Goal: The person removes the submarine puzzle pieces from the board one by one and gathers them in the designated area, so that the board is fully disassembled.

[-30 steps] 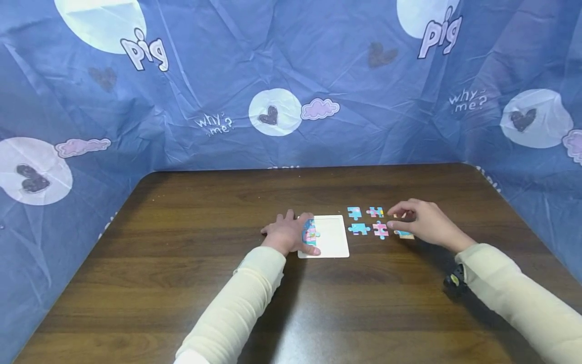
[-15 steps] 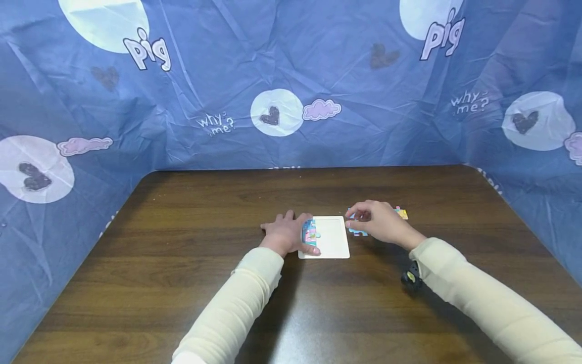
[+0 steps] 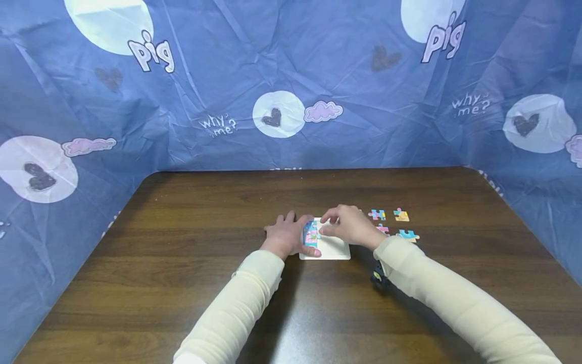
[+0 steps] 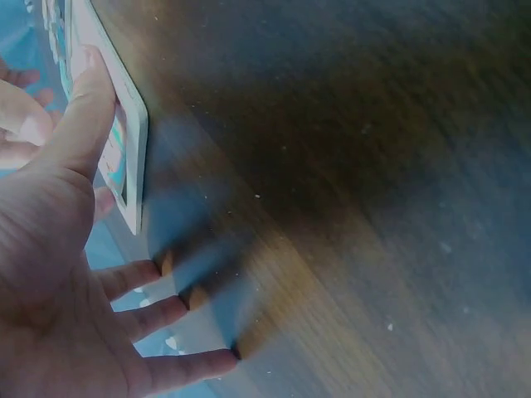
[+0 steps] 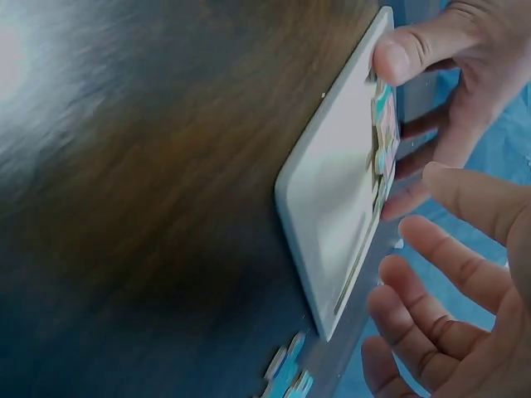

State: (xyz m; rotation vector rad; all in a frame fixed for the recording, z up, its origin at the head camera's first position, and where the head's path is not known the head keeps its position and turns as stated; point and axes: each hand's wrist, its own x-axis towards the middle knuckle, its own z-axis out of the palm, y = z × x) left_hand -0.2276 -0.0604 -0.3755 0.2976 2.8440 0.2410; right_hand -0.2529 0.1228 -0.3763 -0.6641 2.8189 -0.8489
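Observation:
A shallow white puzzle tray (image 3: 335, 248) lies on the table, with joined jigsaw pieces (image 3: 311, 236) in pink and blue along its left side. My left hand (image 3: 283, 236) rests at the tray's left edge. Its thumb lies on the front corner, and the other fingers spread onto the table. Over the tray hovers my right hand (image 3: 352, 226), thumb and index finger close to the joined pieces. In the right wrist view a gap shows between the thumb (image 5: 469, 195) and index finger (image 5: 452, 253), with no piece visible there.
To the tray's right lie several loose pieces, among them a pink-and-blue piece (image 3: 377, 215), a yellow piece (image 3: 401, 215) and a blue piece (image 3: 408, 235). My right hand hides others. A blue printed cloth (image 3: 291, 65) hangs behind the brown wooden table (image 3: 218, 202).
My right hand has moved left, from above the loose pieces to above the tray, uncovering the pieces farther right. My left hand has stayed on the tray.

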